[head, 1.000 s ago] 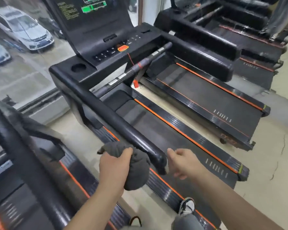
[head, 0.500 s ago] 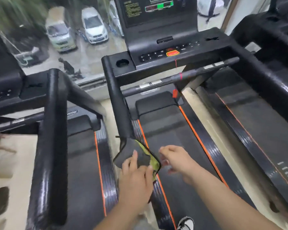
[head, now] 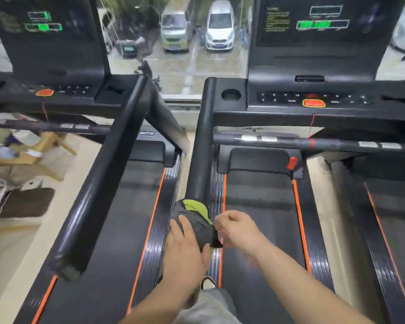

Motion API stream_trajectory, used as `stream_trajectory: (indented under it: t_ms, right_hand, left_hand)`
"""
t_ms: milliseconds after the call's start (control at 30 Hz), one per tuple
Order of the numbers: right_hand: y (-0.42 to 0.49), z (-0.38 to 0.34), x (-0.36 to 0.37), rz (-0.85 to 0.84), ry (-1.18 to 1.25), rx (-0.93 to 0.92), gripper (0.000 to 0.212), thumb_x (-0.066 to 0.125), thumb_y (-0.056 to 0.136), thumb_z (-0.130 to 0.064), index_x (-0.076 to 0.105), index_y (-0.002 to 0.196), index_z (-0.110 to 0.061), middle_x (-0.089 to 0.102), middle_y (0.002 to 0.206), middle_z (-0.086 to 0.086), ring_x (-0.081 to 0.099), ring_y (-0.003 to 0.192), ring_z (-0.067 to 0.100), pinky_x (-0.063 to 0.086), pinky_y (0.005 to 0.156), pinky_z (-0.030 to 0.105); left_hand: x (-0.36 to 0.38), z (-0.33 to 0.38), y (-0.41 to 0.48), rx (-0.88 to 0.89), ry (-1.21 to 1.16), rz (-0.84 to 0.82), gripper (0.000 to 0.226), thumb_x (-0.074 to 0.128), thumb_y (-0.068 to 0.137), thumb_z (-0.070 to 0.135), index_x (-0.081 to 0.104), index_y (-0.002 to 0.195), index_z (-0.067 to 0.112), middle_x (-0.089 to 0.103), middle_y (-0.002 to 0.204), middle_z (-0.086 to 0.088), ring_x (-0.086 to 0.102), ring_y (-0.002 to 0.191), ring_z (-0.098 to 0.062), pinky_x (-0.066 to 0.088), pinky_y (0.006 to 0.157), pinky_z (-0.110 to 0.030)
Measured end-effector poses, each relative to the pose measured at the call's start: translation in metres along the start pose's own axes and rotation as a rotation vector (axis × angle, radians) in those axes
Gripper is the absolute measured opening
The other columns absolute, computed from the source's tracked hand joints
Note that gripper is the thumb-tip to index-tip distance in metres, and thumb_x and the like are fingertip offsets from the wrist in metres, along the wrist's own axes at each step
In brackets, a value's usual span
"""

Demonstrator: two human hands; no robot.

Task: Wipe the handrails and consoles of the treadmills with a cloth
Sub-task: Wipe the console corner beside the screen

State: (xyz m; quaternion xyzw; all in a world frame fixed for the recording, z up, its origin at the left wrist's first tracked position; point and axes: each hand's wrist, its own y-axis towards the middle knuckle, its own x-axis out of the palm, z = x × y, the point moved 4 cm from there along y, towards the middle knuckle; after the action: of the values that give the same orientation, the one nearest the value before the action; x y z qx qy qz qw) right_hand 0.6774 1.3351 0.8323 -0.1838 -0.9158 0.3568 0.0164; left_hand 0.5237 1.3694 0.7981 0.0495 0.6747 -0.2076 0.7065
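The dark grey cloth with yellow-green lining (head: pixel 195 222) caps the near end of the black padded handrail (head: pixel 200 148), with the left hand (head: pixel 185 250) clamped round it. The right hand (head: pixel 239 228) curls beside that end; whether it pinches anything is unclear. Bunched so, the cloth could slip off.

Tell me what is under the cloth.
The black handrail runs in under the cloth; its near end is covered and unseen. The left hand grips the cloth.

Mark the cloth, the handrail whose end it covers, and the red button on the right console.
cloth (head: pixel 198 226): head view, grey outer fold.
handrail (head: pixel 202 141): head view, middle of its black bar.
red button (head: pixel 313 103): head view, centre of its face.
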Motion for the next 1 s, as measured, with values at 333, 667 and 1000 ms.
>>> stream_trajectory:
  t_ms: [333, 667, 1000]
  right_hand:
    - [0.085, -0.100, -0.037, 0.028, -0.123, -0.094, 0.019, 0.051, 0.099, -0.017, 0.067, 0.096, -0.008, 0.069, 0.081, 0.005, 0.057, 0.065, 0.018, 0.045, 0.053, 0.022]
    - [0.156, -0.190, -0.082, -0.192, -0.107, -0.118, 0.054, 0.054, 0.096, -0.065, 0.078, 0.101, -0.017, 0.080, 0.097, 0.001, 0.074, 0.091, 0.017, 0.053, 0.075, 0.026]
    - [0.266, -0.276, -0.215, -0.087, -0.509, -0.501, 0.015, 0.071, 0.089, -0.032, 0.065, 0.093, -0.019, 0.067, 0.084, -0.007, 0.062, 0.079, 0.014, 0.049, 0.072, 0.019]
  left_hand:
    - [-0.074, -0.004, 0.123, 0.035, -0.054, 0.164, 0.027, 0.079, 0.078, 0.033, 0.056, 0.079, 0.019, 0.061, 0.065, -0.003, 0.064, 0.058, -0.029, 0.046, 0.043, -0.033]
    - [-0.110, 0.078, 0.194, -0.146, -0.888, 0.346, 0.034, 0.043, 0.102, 0.050, 0.064, 0.102, 0.023, 0.055, 0.093, 0.005, 0.057, 0.093, -0.016, 0.048, 0.089, -0.040]
    - [-0.150, 0.166, 0.300, -0.402, -1.110, 0.446, 0.029, 0.044, 0.107, 0.043, 0.067, 0.107, 0.026, 0.070, 0.103, 0.011, 0.065, 0.104, -0.015, 0.050, 0.101, -0.046]
